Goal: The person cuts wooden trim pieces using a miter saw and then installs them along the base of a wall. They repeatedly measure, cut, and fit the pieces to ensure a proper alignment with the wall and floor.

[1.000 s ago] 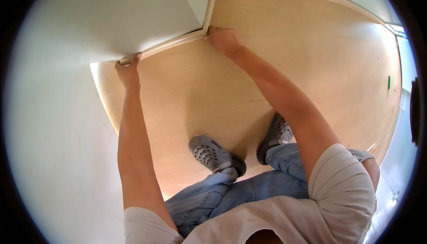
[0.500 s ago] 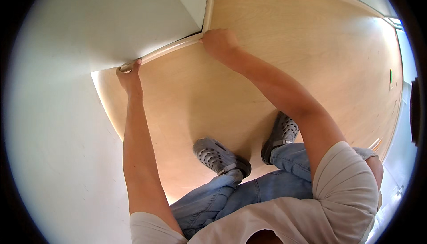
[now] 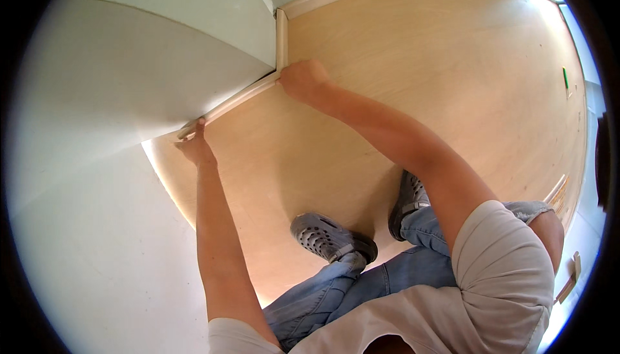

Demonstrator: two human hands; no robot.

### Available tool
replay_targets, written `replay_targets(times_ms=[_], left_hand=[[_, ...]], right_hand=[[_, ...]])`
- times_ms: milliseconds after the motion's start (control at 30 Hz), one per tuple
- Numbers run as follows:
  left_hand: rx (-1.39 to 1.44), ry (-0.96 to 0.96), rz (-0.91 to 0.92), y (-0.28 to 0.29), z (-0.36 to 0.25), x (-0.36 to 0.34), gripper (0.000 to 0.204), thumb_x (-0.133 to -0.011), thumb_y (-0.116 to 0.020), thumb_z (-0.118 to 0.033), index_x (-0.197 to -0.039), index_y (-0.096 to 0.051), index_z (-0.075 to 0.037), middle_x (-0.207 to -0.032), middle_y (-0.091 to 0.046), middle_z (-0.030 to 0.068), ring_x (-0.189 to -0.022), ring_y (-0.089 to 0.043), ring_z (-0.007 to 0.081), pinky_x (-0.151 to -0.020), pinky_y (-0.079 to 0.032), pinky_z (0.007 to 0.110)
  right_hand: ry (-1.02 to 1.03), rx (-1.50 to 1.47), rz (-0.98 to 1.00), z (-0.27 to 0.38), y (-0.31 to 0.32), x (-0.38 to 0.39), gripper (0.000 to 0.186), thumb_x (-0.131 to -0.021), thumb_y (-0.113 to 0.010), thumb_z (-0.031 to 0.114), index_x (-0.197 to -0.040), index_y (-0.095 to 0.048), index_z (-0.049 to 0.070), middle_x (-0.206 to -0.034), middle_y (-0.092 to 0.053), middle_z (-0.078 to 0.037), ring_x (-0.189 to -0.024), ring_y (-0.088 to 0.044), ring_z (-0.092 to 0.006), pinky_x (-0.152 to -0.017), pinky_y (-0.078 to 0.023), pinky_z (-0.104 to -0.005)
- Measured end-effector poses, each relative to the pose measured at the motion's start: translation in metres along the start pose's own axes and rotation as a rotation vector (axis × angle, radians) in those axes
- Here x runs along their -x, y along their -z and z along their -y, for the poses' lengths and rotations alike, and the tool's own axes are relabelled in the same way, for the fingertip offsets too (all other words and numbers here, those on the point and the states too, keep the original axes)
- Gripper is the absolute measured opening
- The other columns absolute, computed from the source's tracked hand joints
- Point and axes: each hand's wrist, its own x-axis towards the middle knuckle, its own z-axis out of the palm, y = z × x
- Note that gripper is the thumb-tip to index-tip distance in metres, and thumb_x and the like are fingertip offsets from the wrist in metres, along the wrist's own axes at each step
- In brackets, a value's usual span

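Strip [image 3: 240,101], pale, one, lies along the wall's [image 3: 161,63] foot, left hand [image 3: 196,150] pinching its left end, right hand [image 3: 304,81] curled at its corner end, hold unclear; second length [image 3: 282,39] adjoining, floor [image 3: 413,63] spreading rightward.

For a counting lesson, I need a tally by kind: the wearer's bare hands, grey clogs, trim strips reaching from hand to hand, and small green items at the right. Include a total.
Bare hands, left hand and right hand: 2
Grey clogs, left clog and right clog: 2
Trim strip: 1
Small green item: 1
Total: 6
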Motion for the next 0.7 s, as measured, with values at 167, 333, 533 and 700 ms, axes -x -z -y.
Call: replay_targets(times_ms=[167, 333, 533, 700], left_hand=[[0.332, 0.193, 0.194, -0.025, -0.019, 0.017, 0.054, -0.084, -0.085, -0.017, -0.118, -0.052, 0.010, -0.108, -0.068, 0.0174, -0.095, -0.069, 0.0242, -0.082, -0.059, 0.032], [0.518, 0.106, 0.326, -0.069, -0.049, 0.063, 0.036, -0.084, -0.083, -0.007, -0.109, -0.060, 0.006, -0.100, -0.068, 0.0124, -0.078, -0.065, 0.0172, -0.072, -0.057, 0.031], [0.041, 0.073, 0.186, -0.093, -0.074, 0.092, 0.037, -0.076, -0.091, -0.021, -0.091, -0.067, 0.003, -0.082, -0.069, 0.0065, -0.072, -0.062, 0.0159, -0.065, -0.050, 0.032], [0.017, 0.160, 0.294, -0.084, -0.074, 0.087, 0.056, -0.071, -0.094, -0.032, -0.095, -0.057, 0.003, -0.089, -0.064, 0.0089, -0.080, -0.060, 0.0222, -0.074, -0.050, 0.037]], right_hand=[[-0.065, -0.089, -0.067, -0.009, -0.025, -0.012, 0.036, -0.102, -0.053, 0.039, -0.093, -0.077, 0.012, -0.099, -0.076, -0.008, -0.094, -0.074, -0.0290, -0.073, -0.057, -0.0431], [-0.076, -0.097, -0.016, -0.008, -0.016, -0.014, 0.041, -0.101, -0.053, 0.044, -0.096, -0.077, 0.010, -0.101, -0.076, -0.010, -0.096, -0.073, -0.0295, -0.076, -0.057, -0.0434], [-0.096, -0.098, -0.019, -0.007, -0.016, -0.015, 0.043, -0.102, -0.051, 0.045, -0.095, -0.076, 0.010, -0.097, -0.076, -0.011, -0.093, -0.073, -0.0310, -0.075, -0.056, -0.0456], [-0.090, -0.060, -0.076, -0.002, -0.020, -0.008, 0.040, -0.104, -0.048, 0.041, -0.096, -0.073, 0.010, -0.089, -0.075, -0.014, -0.086, -0.074, -0.0324, -0.073, -0.056, -0.0475]])
